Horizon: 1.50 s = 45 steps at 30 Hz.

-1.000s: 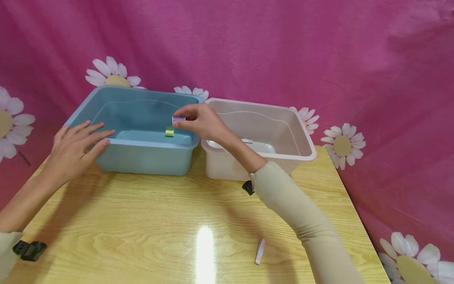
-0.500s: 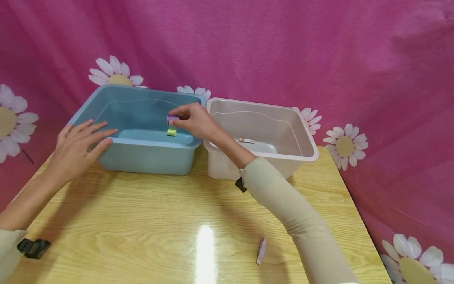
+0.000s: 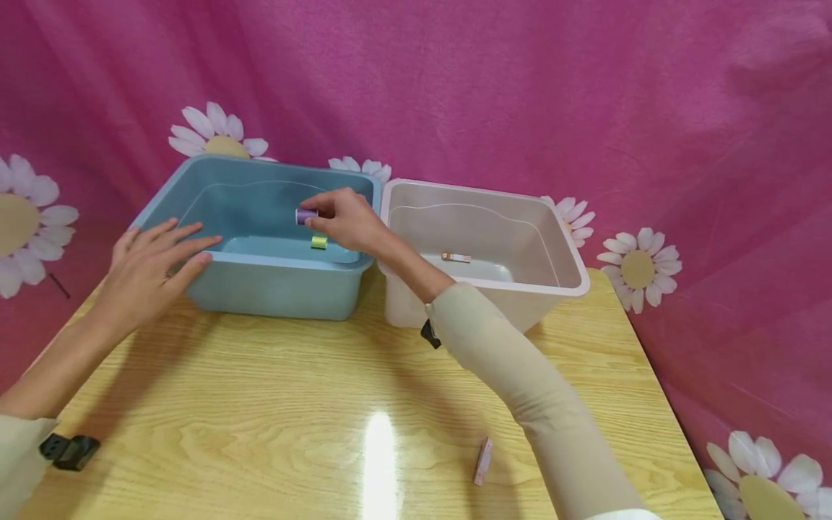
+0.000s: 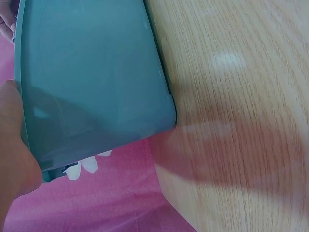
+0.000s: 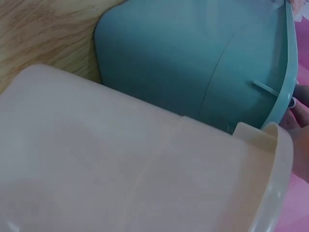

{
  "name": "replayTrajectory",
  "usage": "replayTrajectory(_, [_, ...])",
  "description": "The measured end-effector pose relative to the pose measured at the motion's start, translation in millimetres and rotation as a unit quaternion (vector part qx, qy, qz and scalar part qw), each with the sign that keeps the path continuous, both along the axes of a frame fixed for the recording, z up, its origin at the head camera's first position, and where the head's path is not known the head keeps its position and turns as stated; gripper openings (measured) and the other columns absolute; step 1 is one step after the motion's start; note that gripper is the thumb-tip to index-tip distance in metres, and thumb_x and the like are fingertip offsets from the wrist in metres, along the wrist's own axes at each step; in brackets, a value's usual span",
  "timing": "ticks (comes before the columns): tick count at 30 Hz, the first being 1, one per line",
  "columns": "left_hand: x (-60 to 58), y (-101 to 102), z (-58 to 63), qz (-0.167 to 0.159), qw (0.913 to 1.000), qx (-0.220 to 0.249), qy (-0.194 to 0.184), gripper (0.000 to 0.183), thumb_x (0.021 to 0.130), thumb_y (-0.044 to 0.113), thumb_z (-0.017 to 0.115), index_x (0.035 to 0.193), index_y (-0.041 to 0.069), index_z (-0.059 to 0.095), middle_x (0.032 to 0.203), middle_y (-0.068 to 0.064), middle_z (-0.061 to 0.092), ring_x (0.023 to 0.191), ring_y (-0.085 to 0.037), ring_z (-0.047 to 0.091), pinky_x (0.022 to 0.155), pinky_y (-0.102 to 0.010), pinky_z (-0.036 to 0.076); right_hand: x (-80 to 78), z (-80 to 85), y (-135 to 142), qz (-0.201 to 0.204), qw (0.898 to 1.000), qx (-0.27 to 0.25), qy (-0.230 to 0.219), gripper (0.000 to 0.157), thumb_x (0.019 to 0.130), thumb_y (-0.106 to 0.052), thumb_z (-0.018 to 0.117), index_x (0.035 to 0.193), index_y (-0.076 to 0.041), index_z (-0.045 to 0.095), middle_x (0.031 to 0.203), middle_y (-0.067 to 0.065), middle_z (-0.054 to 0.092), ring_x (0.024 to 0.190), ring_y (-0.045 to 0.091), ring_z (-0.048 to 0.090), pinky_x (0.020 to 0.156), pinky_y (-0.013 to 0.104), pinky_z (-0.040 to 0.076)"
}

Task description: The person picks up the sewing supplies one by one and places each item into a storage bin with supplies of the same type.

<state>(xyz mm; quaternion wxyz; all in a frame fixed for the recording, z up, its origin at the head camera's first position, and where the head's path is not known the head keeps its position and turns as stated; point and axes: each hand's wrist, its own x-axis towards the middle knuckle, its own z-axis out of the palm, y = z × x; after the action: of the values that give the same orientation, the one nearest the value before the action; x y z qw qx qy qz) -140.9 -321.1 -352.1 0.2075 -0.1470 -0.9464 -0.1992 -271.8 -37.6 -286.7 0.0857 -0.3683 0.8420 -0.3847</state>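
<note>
A purple thread spool is pinched between the thumb and fingers of my right hand, over the blue plastic bin. Inside that bin, on its floor, lies a yellow-green spool. My left hand rests at the bin's front left rim with its fingers spread. In the left wrist view, the left hand shows beside the bin's wall. The right wrist view catches only part of the right hand past the rims, with the spool mostly hidden.
To the right stands a beige bin with a small nail clipper on its floor. A pink nail clipper lies on the wooden table near the front. A pink flowered cloth hangs behind.
My right hand has moved a little left with the purple spool, farther over the blue bin. The left hand stays at the rim. The head view has shifted slightly.
</note>
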Motion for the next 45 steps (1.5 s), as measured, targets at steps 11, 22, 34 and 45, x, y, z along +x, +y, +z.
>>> replayTrajectory(11, [0.0,0.0,-1.1,0.004,1.0000,-0.001,-0.003,0.041,0.106,0.035,0.050,0.136,0.011,0.063,0.145,-0.024,0.049,0.142,-0.043,0.029,0.112,-0.066,0.003,-5.3,-6.5,-15.3,-0.009,1.000,0.004,-0.024,0.029,0.096,-0.014,0.068,0.124,-0.005,0.070,0.109,0.006,0.070,0.094,0.013,0.064,0.076,0.021,0.050])
replayTrajectory(22, [0.0,-1.9,-3.1,0.004,1.0000,0.000,0.001,0.041,0.105,0.035,0.051,0.136,0.012,0.063,0.146,-0.023,0.049,0.142,-0.043,0.029,0.112,-0.066,0.004,-13.6,-15.8,-22.3,-0.044,0.998,-0.001,-0.039,0.030,0.092,-0.020,0.075,0.120,-0.010,0.073,0.104,0.001,0.071,0.093,0.011,0.062,0.076,0.021,0.048])
replayTrajectory(34, [-0.7,-2.0,-2.9,0.008,1.0000,-0.001,0.001,0.040,0.105,0.035,0.052,0.136,0.012,0.063,0.145,-0.022,0.049,0.142,-0.043,0.030,0.112,-0.066,0.006,-21.8,-19.9,-30.5,-0.078,0.994,-0.001,-0.079,0.029,0.091,-0.017,0.076,0.119,-0.009,0.073,0.101,-0.002,0.071,0.093,0.011,0.062,0.074,0.021,0.048])
replayTrajectory(45, [-0.8,-0.6,-2.5,0.011,0.9999,0.002,0.002,0.041,0.104,0.035,0.053,0.134,0.011,0.065,0.145,-0.021,0.050,0.141,-0.043,0.030,0.111,-0.067,0.006,-27.0,-24.6,-35.5,-0.095,0.989,-0.028,-0.112,0.027,0.092,-0.013,0.074,0.119,-0.009,0.073,0.103,0.001,0.071,0.094,0.012,0.062,0.074,0.022,0.049])
